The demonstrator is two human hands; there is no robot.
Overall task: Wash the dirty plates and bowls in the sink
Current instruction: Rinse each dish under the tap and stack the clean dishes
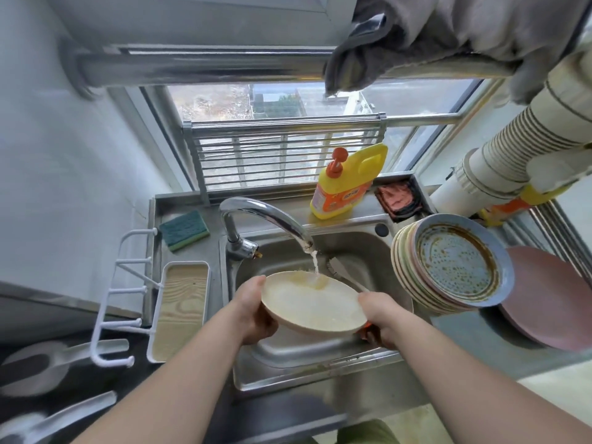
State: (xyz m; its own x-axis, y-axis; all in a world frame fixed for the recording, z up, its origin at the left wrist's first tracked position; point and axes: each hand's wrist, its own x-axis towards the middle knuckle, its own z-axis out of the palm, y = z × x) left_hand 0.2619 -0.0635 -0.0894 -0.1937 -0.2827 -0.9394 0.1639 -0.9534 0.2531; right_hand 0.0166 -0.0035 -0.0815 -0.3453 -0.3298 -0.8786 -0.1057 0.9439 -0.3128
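I hold a cream plate (312, 304) over the steel sink (368, 251), tilted under the running faucet (266, 216). Water lands on the plate's far edge, where a brownish stain shows. My left hand (253, 312) grips the plate's left rim. My right hand (379, 315) grips the right rim, with something orange showing under its fingers. A stack of dirty plates (448, 267) leans at the sink's right edge; the top one is blue with brown residue. A white brush (344, 269) lies in the basin behind the plate.
A yellow detergent bottle (347, 184) stands behind the sink. A green sponge (185, 230) lies at the back left, next to a white rack (125, 299) and tray (181, 310). A pink plate (551, 296) sits on the right counter. Stacked paper cups (519, 145) hang at the right.
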